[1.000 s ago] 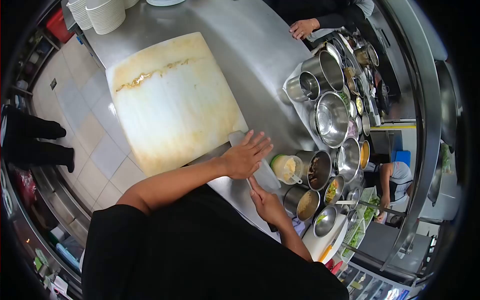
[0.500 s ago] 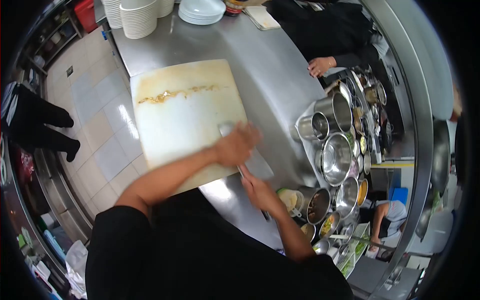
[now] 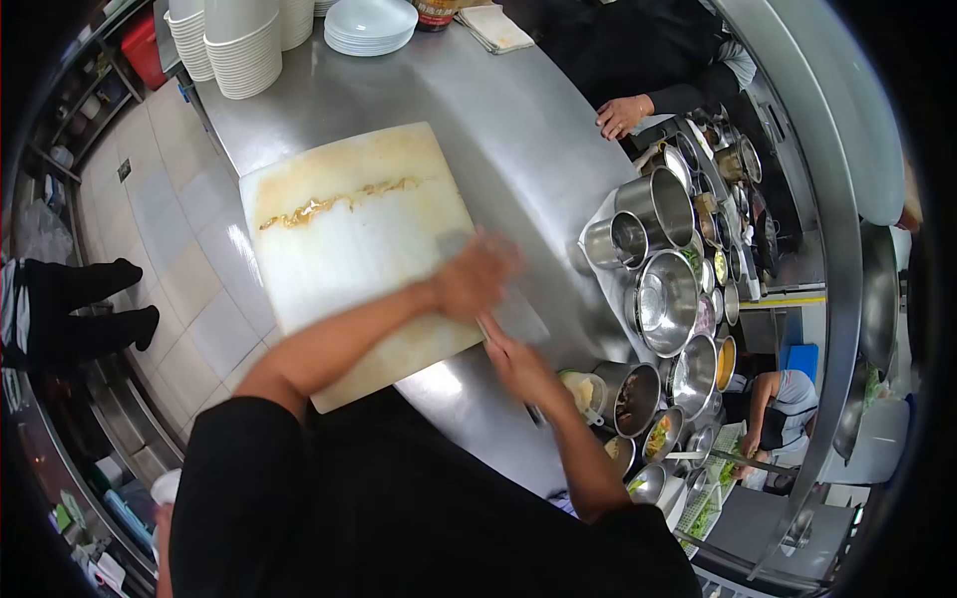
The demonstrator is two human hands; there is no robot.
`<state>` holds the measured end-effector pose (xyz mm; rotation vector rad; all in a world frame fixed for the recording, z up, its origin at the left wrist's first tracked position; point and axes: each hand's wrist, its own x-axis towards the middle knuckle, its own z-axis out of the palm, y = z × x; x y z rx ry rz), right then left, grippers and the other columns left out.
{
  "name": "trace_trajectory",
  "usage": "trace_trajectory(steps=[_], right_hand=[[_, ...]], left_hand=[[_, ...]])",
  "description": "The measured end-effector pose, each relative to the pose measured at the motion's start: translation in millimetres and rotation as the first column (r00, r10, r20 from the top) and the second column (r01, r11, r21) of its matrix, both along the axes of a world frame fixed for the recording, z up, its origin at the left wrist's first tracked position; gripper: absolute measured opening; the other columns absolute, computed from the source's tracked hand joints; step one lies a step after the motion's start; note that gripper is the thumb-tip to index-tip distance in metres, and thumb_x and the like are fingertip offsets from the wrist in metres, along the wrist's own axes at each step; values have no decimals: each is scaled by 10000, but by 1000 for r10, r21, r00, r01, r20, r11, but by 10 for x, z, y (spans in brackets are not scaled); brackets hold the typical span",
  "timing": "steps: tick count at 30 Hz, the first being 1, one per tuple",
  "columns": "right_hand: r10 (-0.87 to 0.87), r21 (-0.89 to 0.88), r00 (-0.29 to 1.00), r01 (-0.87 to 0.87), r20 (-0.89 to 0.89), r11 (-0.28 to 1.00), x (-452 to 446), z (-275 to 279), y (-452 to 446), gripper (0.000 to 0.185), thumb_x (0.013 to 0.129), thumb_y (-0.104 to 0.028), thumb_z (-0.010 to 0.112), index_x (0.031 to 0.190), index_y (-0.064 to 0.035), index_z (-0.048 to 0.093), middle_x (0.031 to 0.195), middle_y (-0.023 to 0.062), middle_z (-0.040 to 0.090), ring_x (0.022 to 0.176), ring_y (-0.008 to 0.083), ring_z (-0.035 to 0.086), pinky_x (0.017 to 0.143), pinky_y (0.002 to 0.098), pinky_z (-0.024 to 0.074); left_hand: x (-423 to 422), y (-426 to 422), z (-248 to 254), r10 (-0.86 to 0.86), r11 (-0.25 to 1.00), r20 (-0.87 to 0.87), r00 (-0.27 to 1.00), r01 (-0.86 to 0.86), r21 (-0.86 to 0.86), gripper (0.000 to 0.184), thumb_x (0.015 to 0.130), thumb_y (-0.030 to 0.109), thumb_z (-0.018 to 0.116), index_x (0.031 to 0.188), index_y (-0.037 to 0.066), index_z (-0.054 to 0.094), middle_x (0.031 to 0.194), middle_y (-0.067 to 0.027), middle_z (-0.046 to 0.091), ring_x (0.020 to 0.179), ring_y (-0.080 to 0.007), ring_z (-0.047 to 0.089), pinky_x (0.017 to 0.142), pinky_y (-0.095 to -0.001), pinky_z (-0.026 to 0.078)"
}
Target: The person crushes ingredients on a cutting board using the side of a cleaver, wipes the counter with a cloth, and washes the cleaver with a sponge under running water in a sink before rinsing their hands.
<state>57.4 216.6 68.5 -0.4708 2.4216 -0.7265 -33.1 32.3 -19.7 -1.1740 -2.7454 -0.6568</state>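
A white cutting board (image 3: 349, 269) lies on the steel counter, with a strip of brown, wet-looking residue (image 3: 324, 206) across its upper part. My right hand (image 3: 523, 371) is closed around the handle of a knife (image 3: 486, 327) at the board's right edge. The blade is largely hidden and smeared, so its exact shape cannot be made out. My left hand (image 3: 477, 276) is over the blade area, at the board's right side. Motion blurs its fingers, and whether it touches the blade is unclear.
Stacked white bowls (image 3: 242, 55) and plates (image 3: 369, 25) stand at the counter's far end, near folded cloths (image 3: 494, 28). Steel pots (image 3: 653, 209) and bowls (image 3: 668, 302) of ingredients line the right. A co-worker's hand (image 3: 625, 117) rests at the far edge; other people stand left and right.
The view has shifted slightly, so the board appears lower and further left. My left hand stays blurred over the blade area; my right hand keeps the knife handle. The strip of residue looks unchanged.
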Motion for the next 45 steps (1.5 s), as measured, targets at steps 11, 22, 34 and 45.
trace_trajectory(steps=[11,22,34,45], right_hand=[[-151,24,986,149,69,988,918,300,413,520,1024,-313,452,1529,-283,335,1046,301,651,975,486,623,873,490,503],[-136,-7,990,137,42,991,259,33,278,507,1026,-273,459,1519,-224,351,1065,317,623,997,484,608,858,482,488],[-227,28,966,225,121,974,624,181,505,505,1040,-258,450,1534,-215,353,890,189,665,668,229,606,746,361,511],[-153,32,986,151,71,988,281,187,199,504,1028,-278,465,1517,-228,353,982,281,637,898,453,622,811,440,496]], left_hand=[[818,644,187,-115,993,138,984,112,28,651,1009,333,390,1525,-36,246,1591,-229,241,1500,-416,123,1208,-576,57],[71,383,48,-41,999,24,999,41,29,625,1001,311,403,1519,-12,268,1574,-249,256,1483,-436,155,1197,-595,79],[377,728,-37,-73,997,-72,995,70,-39,654,997,311,390,1522,-43,224,1564,-265,268,1481,-441,171,1203,-583,82],[77,313,66,3,1000,38,999,-3,10,631,1001,301,400,1507,-52,269,1566,-233,292,1471,-445,194,1185,-606,109]])
